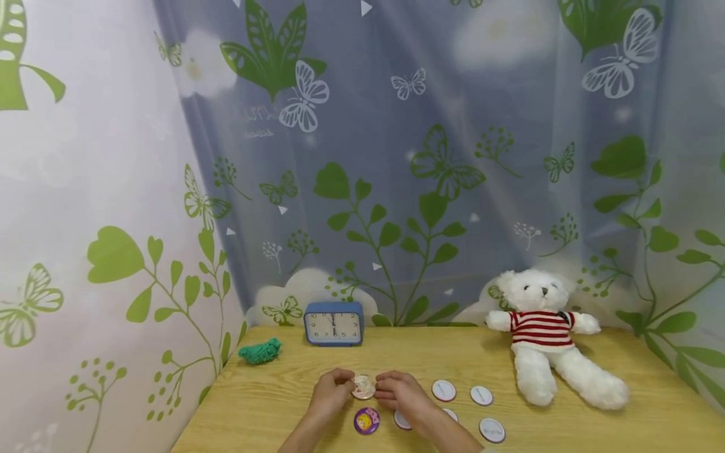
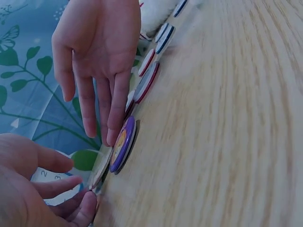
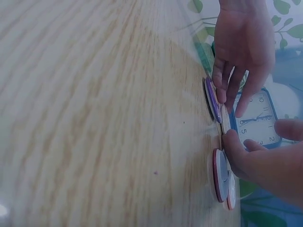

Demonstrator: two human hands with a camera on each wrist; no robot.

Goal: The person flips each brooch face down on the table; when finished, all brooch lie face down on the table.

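A round pin badge (image 1: 364, 387) with a pale picture lies face up on the wooden table between the hands. My left hand (image 1: 331, 393) touches its left edge with the fingertips. At its right edge are the fingertips of my right hand (image 1: 406, 397), the fingers nearly straight in the left wrist view. Just nearer to me lies a purple badge (image 1: 366, 421) with a yellow cartoon figure, face up. Under the right hand a badge showing its white back (image 1: 401, 421) is partly covered. Another white-backed badge (image 1: 451, 414) is partly hidden by the right wrist.
More badges lie back up to the right, among them a white badge (image 1: 444, 390) and a nearer one (image 1: 492, 430). A blue clock (image 1: 334, 324) stands behind the hands. Green yarn (image 1: 260, 352) lies at left; a white teddy bear (image 1: 542, 330) sits at right.
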